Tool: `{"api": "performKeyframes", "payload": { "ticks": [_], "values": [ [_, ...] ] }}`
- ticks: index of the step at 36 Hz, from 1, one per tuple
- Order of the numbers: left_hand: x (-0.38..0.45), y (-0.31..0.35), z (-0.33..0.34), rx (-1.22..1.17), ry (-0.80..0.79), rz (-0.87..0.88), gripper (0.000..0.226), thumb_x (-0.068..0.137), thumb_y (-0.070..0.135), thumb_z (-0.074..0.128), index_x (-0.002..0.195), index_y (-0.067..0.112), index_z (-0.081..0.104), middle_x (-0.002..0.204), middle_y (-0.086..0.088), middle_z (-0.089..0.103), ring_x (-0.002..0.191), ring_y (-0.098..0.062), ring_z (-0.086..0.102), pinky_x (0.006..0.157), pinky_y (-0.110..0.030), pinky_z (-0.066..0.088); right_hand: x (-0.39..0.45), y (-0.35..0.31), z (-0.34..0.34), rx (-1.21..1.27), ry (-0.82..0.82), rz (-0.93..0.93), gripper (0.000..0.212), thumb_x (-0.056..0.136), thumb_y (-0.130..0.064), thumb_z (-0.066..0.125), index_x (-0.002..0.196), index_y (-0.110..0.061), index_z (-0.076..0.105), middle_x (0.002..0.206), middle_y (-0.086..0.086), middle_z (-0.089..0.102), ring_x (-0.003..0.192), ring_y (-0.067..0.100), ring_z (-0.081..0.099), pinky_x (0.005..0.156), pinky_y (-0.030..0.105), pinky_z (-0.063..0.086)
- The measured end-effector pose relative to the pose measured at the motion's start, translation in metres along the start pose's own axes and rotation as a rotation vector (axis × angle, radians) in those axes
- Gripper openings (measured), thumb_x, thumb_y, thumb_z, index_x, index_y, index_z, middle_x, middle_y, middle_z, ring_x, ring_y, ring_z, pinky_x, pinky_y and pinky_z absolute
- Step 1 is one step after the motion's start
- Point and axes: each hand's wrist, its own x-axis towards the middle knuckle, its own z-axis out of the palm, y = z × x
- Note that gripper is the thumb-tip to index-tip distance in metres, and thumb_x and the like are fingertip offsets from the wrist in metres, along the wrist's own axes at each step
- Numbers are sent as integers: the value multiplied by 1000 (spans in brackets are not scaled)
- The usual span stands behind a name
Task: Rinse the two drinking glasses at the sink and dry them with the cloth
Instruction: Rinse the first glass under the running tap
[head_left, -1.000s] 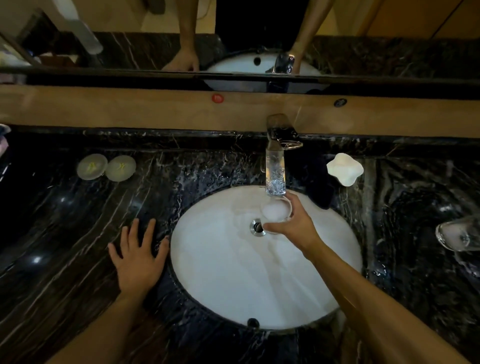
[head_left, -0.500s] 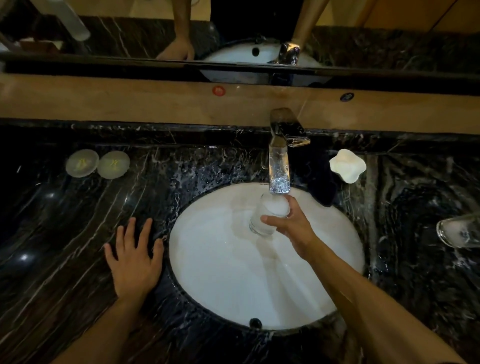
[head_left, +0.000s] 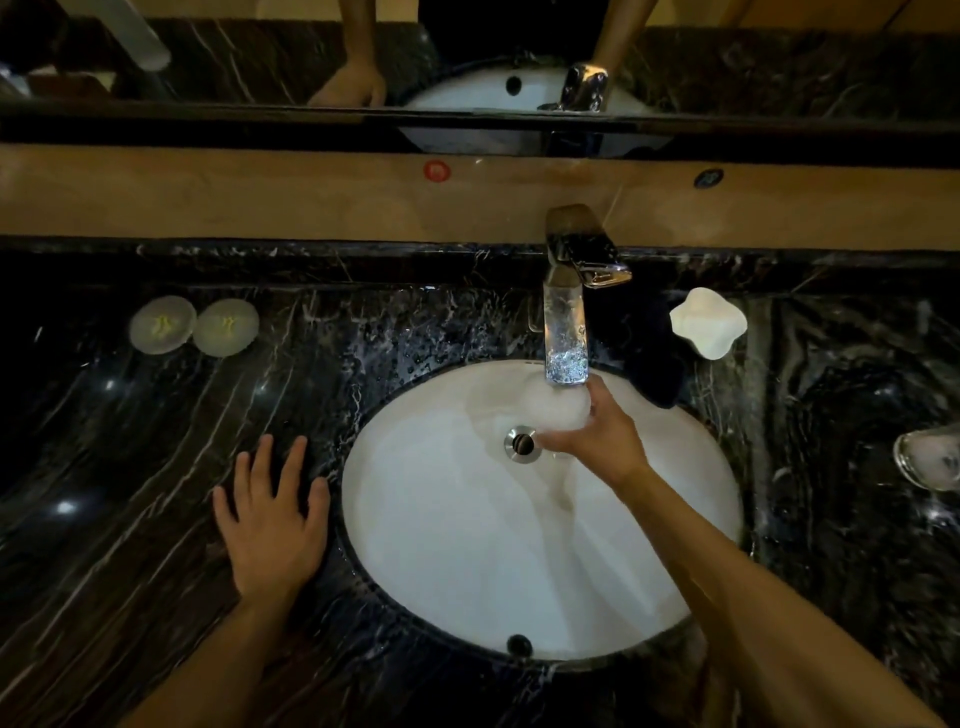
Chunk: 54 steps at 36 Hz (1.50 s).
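Observation:
My right hand (head_left: 597, 441) grips a clear drinking glass (head_left: 558, 408) under the spout of the chrome faucet (head_left: 566, 322), over the white oval sink (head_left: 441, 545). The glass looks blurred and pale against the basin, just above the drain (head_left: 521, 443). A second drinking glass (head_left: 930, 460) lies at the right edge of the black marble counter (head_left: 130, 467). My left hand (head_left: 270, 519) rests flat on the counter beside the sink's left rim, fingers spread, holding nothing. No cloth is plainly visible.
Two round pale discs (head_left: 195, 326) sit on the counter at the back left. A white lobed soap dish (head_left: 709, 322) stands right of the faucet, with a dark object (head_left: 654, 374) beside it. A mirror and a wooden ledge run along the back.
My right hand has turned the glass under the faucet, and the drain now shows to the glass's lower left. My left hand has stayed flat on the counter.

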Motion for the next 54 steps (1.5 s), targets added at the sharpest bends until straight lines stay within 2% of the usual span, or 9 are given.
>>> {"api": "performKeyframes", "payload": {
  "ticks": [4, 7, 17, 25, 29, 39, 45, 50, 54],
  "values": [
    [0, 1, -1, 1, 0, -3, 63, 96, 55, 27, 152, 30, 39, 162, -9, 30, 151, -32, 20, 119, -60, 11, 2, 4, -14, 170, -219, 150, 73, 68, -24, 92, 129, -29, 52, 118, -5, 66, 104, 12, 63, 77, 25, 52],
    [0, 2, -2, -6, -5, -5, 63, 96, 55, 27, 152, 31, 39, 162, -9, 30, 151, -31, 20, 119, -60, 11, 0, 15, -13, 240, -332, 259, 89, 56, -45, 91, 135, -30, 51, 126, -1, 65, 112, 21, 64, 90, 41, 58],
    [0, 2, -2, 1, 7, 8, 62, 96, 54, 28, 152, 30, 39, 162, -10, 31, 150, -33, 22, 119, -60, 13, -21, 38, 7, 321, -438, 519, 72, 71, -55, 78, 135, -44, 48, 126, 4, 65, 113, 29, 66, 95, 45, 54],
    [1, 1, -1, -2, -10, 5, 62, 96, 55, 29, 153, 31, 38, 162, -9, 29, 151, -32, 19, 119, -60, 11, -29, 47, 14, 409, -396, 680, 81, 59, -75, 76, 123, -28, 63, 106, 3, 74, 93, 24, 68, 72, 33, 46],
    [1, 1, -2, 1, -12, 3, 63, 96, 55, 28, 153, 30, 38, 162, -9, 29, 151, -32, 20, 119, -60, 11, -29, 45, 13, 459, -419, 694, 54, 74, -71, 67, 106, -28, 60, 75, 0, 66, 65, 16, 58, 55, 26, 37],
    [1, 2, -3, 9, -15, 3, 64, 95, 55, 28, 153, 30, 38, 162, -10, 30, 151, -32, 20, 119, -60, 12, -15, 23, 9, 309, -302, 283, 80, 77, -45, 81, 144, -49, 37, 126, -1, 61, 100, 18, 63, 80, 36, 55],
    [1, 1, -3, 15, -10, 6, 63, 95, 55, 28, 153, 30, 38, 162, -10, 31, 150, -33, 22, 119, -59, 13, -1, 9, 7, 81, -189, 18, 80, 72, -31, 89, 139, -41, 46, 124, -10, 61, 109, 14, 62, 90, 30, 51],
    [1, 1, -2, 14, -5, 3, 63, 95, 55, 28, 152, 31, 39, 161, -10, 31, 150, -33, 22, 119, -60, 14, 4, 0, 4, -46, -84, -75, 75, 69, -33, 91, 127, -41, 45, 118, -10, 60, 102, 10, 60, 77, 22, 46],
    [1, 1, -1, 16, 2, 9, 63, 95, 54, 30, 152, 29, 40, 161, -11, 32, 150, -34, 23, 118, -61, 15, 2, -2, 0, -142, -9, -125, 86, 69, -36, 90, 142, -29, 45, 126, -10, 56, 110, 12, 55, 84, 26, 43]
  ]
}}
